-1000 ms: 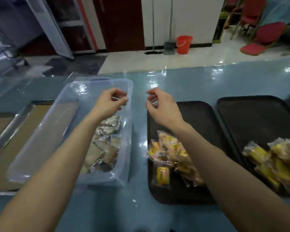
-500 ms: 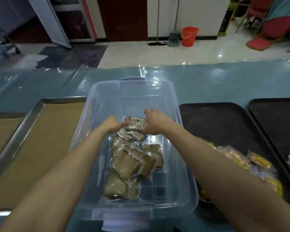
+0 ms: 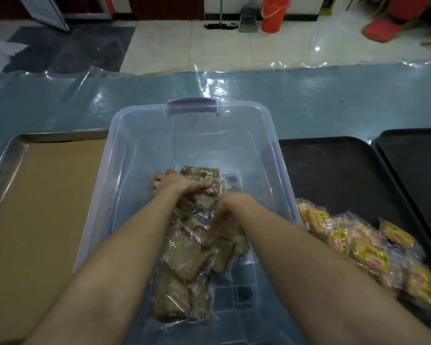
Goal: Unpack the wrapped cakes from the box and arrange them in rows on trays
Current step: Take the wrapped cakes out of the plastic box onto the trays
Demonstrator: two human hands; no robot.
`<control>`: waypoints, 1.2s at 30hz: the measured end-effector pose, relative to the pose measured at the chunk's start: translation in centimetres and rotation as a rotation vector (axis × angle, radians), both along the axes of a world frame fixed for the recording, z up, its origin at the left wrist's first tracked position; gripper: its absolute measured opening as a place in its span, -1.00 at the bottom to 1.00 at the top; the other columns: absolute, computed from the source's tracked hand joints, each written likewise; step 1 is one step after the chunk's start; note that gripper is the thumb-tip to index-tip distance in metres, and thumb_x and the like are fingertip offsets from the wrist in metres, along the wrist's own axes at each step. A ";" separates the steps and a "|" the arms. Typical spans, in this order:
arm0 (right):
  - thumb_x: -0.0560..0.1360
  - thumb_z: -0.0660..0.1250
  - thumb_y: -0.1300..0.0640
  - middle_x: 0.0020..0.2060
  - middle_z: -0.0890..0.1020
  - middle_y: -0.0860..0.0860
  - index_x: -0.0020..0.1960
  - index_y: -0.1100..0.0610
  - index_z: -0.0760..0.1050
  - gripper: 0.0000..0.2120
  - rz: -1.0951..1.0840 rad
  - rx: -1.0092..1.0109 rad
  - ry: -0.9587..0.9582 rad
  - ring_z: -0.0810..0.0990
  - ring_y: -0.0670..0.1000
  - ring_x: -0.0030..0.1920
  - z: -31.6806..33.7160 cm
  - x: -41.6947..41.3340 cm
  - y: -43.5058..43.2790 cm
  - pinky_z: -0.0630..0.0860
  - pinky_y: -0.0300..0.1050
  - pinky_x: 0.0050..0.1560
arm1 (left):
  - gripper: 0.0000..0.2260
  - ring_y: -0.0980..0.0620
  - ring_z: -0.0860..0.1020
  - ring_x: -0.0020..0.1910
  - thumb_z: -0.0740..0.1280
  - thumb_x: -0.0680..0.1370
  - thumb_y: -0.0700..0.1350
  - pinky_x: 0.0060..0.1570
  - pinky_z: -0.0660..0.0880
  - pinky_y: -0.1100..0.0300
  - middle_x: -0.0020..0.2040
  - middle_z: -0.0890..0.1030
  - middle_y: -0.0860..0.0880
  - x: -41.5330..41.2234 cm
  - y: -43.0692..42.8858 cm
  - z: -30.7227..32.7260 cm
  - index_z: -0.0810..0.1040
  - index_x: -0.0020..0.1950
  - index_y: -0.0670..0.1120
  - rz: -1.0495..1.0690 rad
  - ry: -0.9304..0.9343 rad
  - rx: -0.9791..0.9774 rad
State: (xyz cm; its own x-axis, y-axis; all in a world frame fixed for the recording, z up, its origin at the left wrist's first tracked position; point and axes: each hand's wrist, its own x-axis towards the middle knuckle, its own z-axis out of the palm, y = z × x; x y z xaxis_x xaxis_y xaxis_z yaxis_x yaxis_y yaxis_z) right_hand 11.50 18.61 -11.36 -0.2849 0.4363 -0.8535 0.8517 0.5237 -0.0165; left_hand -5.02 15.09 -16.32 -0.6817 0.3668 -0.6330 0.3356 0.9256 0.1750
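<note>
A clear plastic box with a purple handle stands in the middle of the table. Brown wrapped cakes lie in a loose pile on its floor. Both my arms reach down into the box. My left hand lies over the far end of the pile, fingers curled down and thumb across a brown wrapped cake. My right hand dips into the middle of the pile, and its fingers are blurred and buried among the wrappers. Yellow wrapped cakes lie heaped on a black tray to the right.
Left of the box sits a metal tray lined with brown paper. A second black tray lies at the far right. The table is covered in shiny blue plastic sheeting. On the floor beyond are a red bucket and a broom.
My view has swung from the black trays to the box, now centred. Both hands came down from above the table into the box and sank into the pile of brown cakes.
</note>
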 end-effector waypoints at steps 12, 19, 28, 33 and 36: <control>0.16 0.73 -0.34 0.52 0.48 0.13 0.67 0.06 0.23 0.26 -0.239 -0.362 -0.004 0.52 0.31 0.44 -0.8 0.0 -4.5 0.47 0.30 0.47 | 0.45 -0.19 0.65 0.28 0.65 -0.29 0.53 0.30 0.62 -0.11 0.40 0.62 -0.12 -1.5 -0.6 -0.4 0.50 0.50 -0.12 -0.050 -0.160 0.155; 0.06 0.63 -0.53 0.46 0.51 0.09 0.54 0.05 0.39 0.22 -0.055 -0.118 0.044 0.49 0.32 0.43 -2.2 -0.3 -9.3 0.43 0.40 0.43 | 0.02 -0.14 0.69 0.05 0.82 -0.02 0.23 0.17 0.66 -0.05 0.18 0.68 -0.10 -2.1 -1.4 2.1 0.55 0.31 -0.15 -0.026 -0.208 0.296; 0.43 0.66 -0.12 0.21 0.65 0.07 0.36 0.17 0.60 -0.37 -0.120 -0.248 0.109 0.66 0.18 0.23 0.7 -0.2 -8.8 0.59 0.06 0.32 | -0.04 -0.16 0.63 0.26 0.83 0.04 0.16 0.27 0.61 -0.03 0.26 0.66 -0.10 -2.6 -1.5 3.6 0.58 0.34 -0.14 -0.009 -0.068 0.412; 0.67 0.43 0.09 0.46 0.56 0.19 0.45 0.28 0.51 -0.57 -0.133 -0.345 0.090 0.53 0.24 0.46 4.7 0.5 -8.1 0.49 0.03 0.23 | -0.42 -0.01 0.68 -0.06 0.83 0.06 0.12 0.02 0.64 0.07 -0.06 0.73 0.01 -2.4 -2.0 5.9 0.62 -0.10 0.01 -0.033 0.030 0.506; 0.65 0.45 0.03 0.47 0.53 0.20 0.53 0.27 0.45 -0.46 -0.165 -0.343 0.136 0.51 0.27 0.47 7.2 0.9 -7.9 0.48 0.05 0.28 | -0.45 -0.01 0.70 -0.07 0.82 0.09 0.11 0.06 0.68 0.01 -0.07 0.73 0.01 -2.6 -2.7 8.0 0.65 -0.08 0.01 -0.027 0.097 0.604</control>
